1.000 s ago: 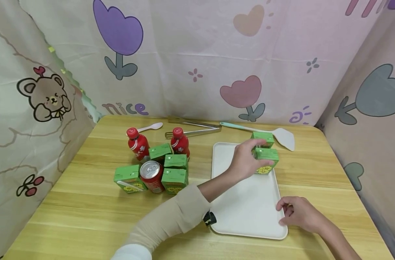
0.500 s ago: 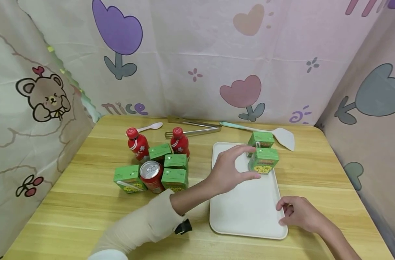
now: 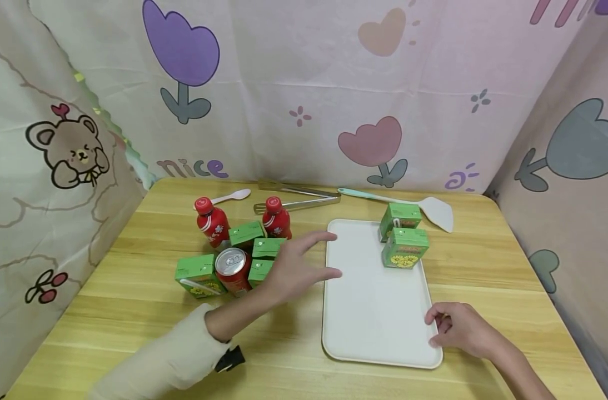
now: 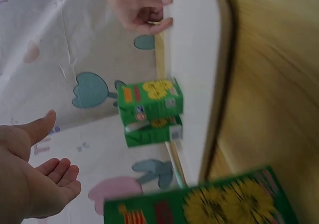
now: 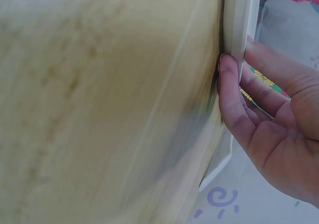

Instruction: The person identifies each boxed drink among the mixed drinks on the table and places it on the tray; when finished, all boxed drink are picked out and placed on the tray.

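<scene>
My left hand (image 3: 296,272) holds nothing, its thumb and fingers spread apart, between the drink group and the white tray (image 3: 374,311). In the head view it overlaps a green juice box (image 3: 260,271) of that group. The left wrist view shows the same hand (image 4: 35,169) empty, above a green box (image 4: 209,204). My right hand (image 3: 464,330) pinches the tray's right rim near its front corner; the right wrist view shows thumb and fingers on either side of the rim (image 5: 239,30). Two green juice boxes (image 3: 405,247) (image 3: 400,221) stand upright at the tray's far right corner.
Left of the tray stand a red can (image 3: 232,269), two red bottles (image 3: 213,222) (image 3: 277,218) and more green boxes (image 3: 199,273). Along the back lie a pink spoon (image 3: 234,195), metal tongs (image 3: 304,204) and a white spatula (image 3: 438,212). A printed cloth hangs behind.
My left hand has let go of the front juice box on the tray and moved left toward the drink group. The right hand has stayed at the tray rim.
</scene>
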A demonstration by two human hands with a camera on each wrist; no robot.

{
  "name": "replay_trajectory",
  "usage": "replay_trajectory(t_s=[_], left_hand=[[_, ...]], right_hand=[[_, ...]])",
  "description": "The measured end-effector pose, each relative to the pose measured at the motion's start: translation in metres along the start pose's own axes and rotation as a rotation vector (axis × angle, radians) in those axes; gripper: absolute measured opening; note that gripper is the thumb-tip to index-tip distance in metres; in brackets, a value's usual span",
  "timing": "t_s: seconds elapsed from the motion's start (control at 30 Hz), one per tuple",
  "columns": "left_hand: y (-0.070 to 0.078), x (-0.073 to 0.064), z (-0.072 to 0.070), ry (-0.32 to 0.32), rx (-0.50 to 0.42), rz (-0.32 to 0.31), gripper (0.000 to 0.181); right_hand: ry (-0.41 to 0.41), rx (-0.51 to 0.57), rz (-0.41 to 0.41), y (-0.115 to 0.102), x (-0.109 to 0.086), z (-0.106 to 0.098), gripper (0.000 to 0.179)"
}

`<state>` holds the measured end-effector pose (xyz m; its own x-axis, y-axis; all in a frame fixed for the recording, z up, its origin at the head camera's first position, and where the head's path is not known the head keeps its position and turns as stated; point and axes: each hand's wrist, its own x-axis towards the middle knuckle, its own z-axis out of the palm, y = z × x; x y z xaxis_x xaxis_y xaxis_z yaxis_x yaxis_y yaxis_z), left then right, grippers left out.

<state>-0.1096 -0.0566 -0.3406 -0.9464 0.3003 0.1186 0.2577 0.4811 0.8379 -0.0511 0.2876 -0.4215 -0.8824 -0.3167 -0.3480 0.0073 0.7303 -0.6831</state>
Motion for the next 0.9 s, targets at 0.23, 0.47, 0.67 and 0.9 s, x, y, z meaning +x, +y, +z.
replay_trajectory(t_s=[0.23,0.47,0.67,0.9], left_hand=[[-0.029,-0.018,-0.032,0.02,0.044,0.062,0.055],[-0.044,-0.029,-0.047,0.015,0.11,0.039,0.054],[-0.05,-0.036,-0.054,0.023,0.186,0.071,0.05],[-0.054,-0.04,-0.059,-0.01,0.232,0.055,0.047]], right_hand=[[0.0,-0.002,-0.004,-0.001,0.001,0.0,0.032],[-0.002,0.003,-0.017,0.001,0.0,0.0,0.032],[0.0,0.006,-0.023,0.0,0.0,0.0,0.032],[-0.001,0.006,-0.017,0.0,0.001,0.0,0.032]])
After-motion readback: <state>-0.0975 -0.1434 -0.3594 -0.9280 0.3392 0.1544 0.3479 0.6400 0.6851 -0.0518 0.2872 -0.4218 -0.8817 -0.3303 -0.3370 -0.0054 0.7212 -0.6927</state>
